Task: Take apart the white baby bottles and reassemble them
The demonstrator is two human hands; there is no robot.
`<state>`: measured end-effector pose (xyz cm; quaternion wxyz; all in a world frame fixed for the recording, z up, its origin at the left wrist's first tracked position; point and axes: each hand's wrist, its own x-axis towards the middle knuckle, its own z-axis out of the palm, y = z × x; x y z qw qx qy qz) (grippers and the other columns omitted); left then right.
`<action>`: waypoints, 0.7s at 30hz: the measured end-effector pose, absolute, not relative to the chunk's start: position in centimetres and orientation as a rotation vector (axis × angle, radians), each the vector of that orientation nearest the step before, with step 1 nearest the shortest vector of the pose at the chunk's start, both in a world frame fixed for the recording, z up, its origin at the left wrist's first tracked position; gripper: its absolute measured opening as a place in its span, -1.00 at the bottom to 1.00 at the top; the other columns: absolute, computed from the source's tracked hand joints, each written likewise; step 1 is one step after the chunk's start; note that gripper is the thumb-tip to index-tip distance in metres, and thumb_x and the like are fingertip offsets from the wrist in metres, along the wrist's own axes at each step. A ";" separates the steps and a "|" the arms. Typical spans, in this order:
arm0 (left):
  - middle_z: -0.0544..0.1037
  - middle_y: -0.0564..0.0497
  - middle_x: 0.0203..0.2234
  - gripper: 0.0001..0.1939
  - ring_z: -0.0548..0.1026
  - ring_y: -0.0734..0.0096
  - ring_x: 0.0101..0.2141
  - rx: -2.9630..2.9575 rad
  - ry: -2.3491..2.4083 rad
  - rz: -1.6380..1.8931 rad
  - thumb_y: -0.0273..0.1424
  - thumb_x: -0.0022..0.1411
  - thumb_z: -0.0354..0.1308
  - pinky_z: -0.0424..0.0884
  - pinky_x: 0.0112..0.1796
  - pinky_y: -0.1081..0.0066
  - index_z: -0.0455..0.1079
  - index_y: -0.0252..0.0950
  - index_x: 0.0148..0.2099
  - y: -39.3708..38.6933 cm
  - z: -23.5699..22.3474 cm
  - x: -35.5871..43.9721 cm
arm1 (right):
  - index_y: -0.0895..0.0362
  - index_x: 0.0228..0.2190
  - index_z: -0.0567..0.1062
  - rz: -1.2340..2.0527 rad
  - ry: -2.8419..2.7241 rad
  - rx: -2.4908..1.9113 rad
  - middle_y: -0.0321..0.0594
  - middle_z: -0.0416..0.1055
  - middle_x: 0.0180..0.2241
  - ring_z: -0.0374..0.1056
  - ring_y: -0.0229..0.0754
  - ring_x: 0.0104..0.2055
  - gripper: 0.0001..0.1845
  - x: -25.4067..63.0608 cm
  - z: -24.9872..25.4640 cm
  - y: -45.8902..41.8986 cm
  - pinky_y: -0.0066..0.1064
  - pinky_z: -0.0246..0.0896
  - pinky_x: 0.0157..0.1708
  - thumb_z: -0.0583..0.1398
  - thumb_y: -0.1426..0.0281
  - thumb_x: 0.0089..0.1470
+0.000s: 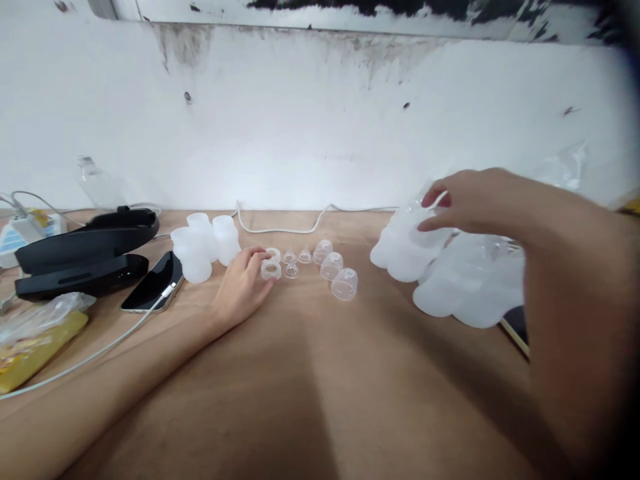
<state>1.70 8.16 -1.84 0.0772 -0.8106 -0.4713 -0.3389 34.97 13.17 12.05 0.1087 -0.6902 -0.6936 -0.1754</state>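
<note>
My left hand [243, 285] rests on the table, fingers curved and thumb apart, right beside two translucent white rings [271, 270]. Whether it touches them I cannot tell. Just right of the rings are three small clear teats [291, 270], then a slanting row of three clear dome caps [345, 285]. White bottles [195, 250] stand together behind and left of that hand. My right hand [463, 200] hovers at a clear bag of frosted white bottle-like pieces [410, 247], thumb and fingers apart. A small white bit shows between its fingers, too unclear to name.
On the left lie a phone [156, 283] with a white cable, a black case [90, 250], a yellow packet [43, 347] and a power strip [30, 233]. More frosted pieces [470, 283] lie under my right forearm, by a dark flat object [517, 327]. A wall closes the back.
</note>
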 end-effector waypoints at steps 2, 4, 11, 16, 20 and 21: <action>0.29 -0.14 -0.07 -0.64 0.28 0.25 -0.03 -2.429 -1.347 -1.089 -0.38 0.15 0.06 0.24 -0.02 0.25 0.12 -0.31 -0.01 7.4 -0.6 2.0 | 0.21 -0.27 0.50 -0.471 -2.077 -2.037 -0.14 0.41 -0.42 0.32 -0.25 -0.42 -0.39 32.7 14.1 10.4 -0.30 -0.03 -0.51 0.22 0.02 -0.30; 0.27 -0.15 -0.04 -0.55 0.24 0.23 0.02 -2.425 -1.222 -1.217 -0.30 0.14 0.09 0.22 0.01 0.23 0.07 -0.29 0.04 6.1 1.1 2.4 | 0.15 -0.30 0.50 -0.502 -2.065 -1.923 -0.23 0.42 -0.48 0.29 -0.31 -0.50 -0.44 30.4 15.7 7.7 -0.31 -0.04 -0.53 0.25 0.04 -0.33; 0.35 -0.12 -0.07 -0.33 0.37 0.10 -0.11 -2.643 -1.341 -0.983 -0.14 0.08 0.11 0.32 -0.13 0.12 -0.10 -0.22 0.14 2.6 5.5 4.0 | 0.06 -0.39 0.47 0.305 -2.379 -1.156 -0.39 0.41 -0.53 0.29 -0.38 -0.57 -0.71 24.1 14.2 5.1 -0.48 0.10 -0.60 0.21 0.13 -0.14; 0.35 -0.13 -0.17 -0.62 0.45 0.18 -0.30 -2.671 -1.407 -0.522 -0.33 0.09 0.05 0.40 -0.37 0.27 0.10 -0.31 -0.04 2.8 5.0 3.9 | 0.09 -0.31 0.45 0.399 -2.633 -1.074 -0.32 0.43 -0.43 0.30 -0.29 -0.48 -0.61 22.1 10.4 6.3 -0.47 0.09 -0.55 0.21 0.09 -0.14; 0.39 -0.15 -0.16 -0.62 0.48 0.17 -0.33 -2.693 -1.305 -0.364 -0.31 0.10 0.01 0.39 -0.46 0.32 0.08 -0.32 -0.05 3.3 4.8 3.5 | 0.11 -0.34 0.48 0.385 -2.734 -0.978 -0.30 0.42 -0.45 0.28 -0.28 -0.47 -0.65 22.0 9.7 6.6 -0.47 0.04 -0.55 0.19 0.11 -0.10; 0.41 -0.15 -0.19 -0.61 0.48 0.16 -0.34 -2.711 -1.250 -0.382 -0.30 0.11 0.00 0.39 -0.47 0.32 0.06 -0.33 -0.04 3.4 4.8 3.4 | 0.11 -0.37 0.49 0.365 -2.756 -0.928 -0.31 0.41 -0.47 0.26 -0.29 -0.48 -0.68 22.1 9.9 6.6 -0.48 0.04 -0.54 0.19 0.14 -0.09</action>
